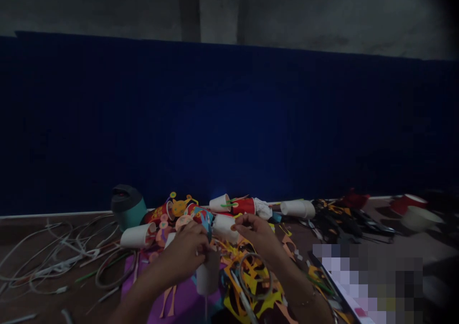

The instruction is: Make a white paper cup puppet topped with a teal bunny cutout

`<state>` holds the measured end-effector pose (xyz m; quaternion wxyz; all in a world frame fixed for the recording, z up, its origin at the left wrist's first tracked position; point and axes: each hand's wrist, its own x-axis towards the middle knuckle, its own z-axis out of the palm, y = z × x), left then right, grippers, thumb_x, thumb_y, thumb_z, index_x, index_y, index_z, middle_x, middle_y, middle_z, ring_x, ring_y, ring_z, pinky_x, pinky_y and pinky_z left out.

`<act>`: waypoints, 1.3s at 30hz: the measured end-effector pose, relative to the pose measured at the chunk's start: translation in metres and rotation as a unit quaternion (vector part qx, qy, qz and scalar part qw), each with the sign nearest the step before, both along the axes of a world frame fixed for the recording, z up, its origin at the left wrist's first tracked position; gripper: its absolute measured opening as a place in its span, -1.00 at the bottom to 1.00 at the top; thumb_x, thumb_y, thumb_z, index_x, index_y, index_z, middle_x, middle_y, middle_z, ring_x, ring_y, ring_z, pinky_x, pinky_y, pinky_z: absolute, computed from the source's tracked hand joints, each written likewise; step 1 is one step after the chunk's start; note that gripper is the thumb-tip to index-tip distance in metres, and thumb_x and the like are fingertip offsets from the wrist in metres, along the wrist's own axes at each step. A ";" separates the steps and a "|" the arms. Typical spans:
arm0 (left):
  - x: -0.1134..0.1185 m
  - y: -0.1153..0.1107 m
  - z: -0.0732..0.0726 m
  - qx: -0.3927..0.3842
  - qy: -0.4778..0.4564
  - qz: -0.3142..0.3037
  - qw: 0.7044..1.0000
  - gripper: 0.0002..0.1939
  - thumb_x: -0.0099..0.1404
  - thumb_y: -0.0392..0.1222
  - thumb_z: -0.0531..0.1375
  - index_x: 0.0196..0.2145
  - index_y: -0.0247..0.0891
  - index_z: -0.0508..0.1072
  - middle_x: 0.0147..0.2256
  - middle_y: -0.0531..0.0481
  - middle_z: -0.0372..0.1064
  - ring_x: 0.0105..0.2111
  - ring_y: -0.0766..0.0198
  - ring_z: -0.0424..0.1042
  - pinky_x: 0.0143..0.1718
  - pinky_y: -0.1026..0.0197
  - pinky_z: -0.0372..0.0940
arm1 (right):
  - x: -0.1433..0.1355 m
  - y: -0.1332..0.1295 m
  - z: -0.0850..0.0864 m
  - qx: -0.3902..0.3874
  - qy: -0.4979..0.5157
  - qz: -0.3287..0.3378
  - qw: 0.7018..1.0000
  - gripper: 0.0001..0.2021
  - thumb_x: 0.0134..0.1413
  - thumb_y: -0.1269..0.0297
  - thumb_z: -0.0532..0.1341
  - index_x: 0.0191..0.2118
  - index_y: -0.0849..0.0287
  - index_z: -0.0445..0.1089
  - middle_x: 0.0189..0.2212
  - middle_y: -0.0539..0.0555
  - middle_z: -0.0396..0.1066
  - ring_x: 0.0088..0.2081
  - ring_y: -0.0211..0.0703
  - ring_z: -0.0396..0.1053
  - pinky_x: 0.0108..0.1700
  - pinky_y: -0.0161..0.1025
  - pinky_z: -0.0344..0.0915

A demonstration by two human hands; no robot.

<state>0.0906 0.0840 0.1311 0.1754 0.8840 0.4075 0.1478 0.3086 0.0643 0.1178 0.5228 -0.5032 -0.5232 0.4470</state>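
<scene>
Over the cluttered surface, my left hand [188, 250] is bent at the top of a white paper cup [208, 277], its fingers curled; what they hold, if anything, is hidden. A thin pale stick shows below that cup. To the right, my right hand [253, 229] pinches a small orange-brown piece [234, 228]. Another white cup [224, 226] lies just behind that piece. Purple paper [186, 301] spreads under the left forearm, and yellow and orange paper scraps [251, 276] lie between the forearms.
White cables [53, 252] and a teal and dark device [128, 208] are at the left. Cups lie along the back, including a red one [244, 206] and white ones [297, 208]. Dark tools [373, 226] and a pixelated screen [369, 285] are at the right. A blue panel [229, 123] stands behind.
</scene>
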 end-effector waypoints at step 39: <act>-0.019 -0.019 0.040 -0.017 -0.046 -0.027 0.998 -0.86 0.21 -0.33 0.14 -0.45 -0.16 0.45 -0.21 0.06 0.34 -0.13 0.21 0.25 -0.09 0.16 0.12 | 0.001 -0.013 0.014 0.019 0.136 0.117 0.984 -0.82 -0.05 0.18 0.31 -0.44 0.15 0.35 -0.06 0.15 0.38 -0.01 -0.06 0.31 -0.03 -0.13 0.22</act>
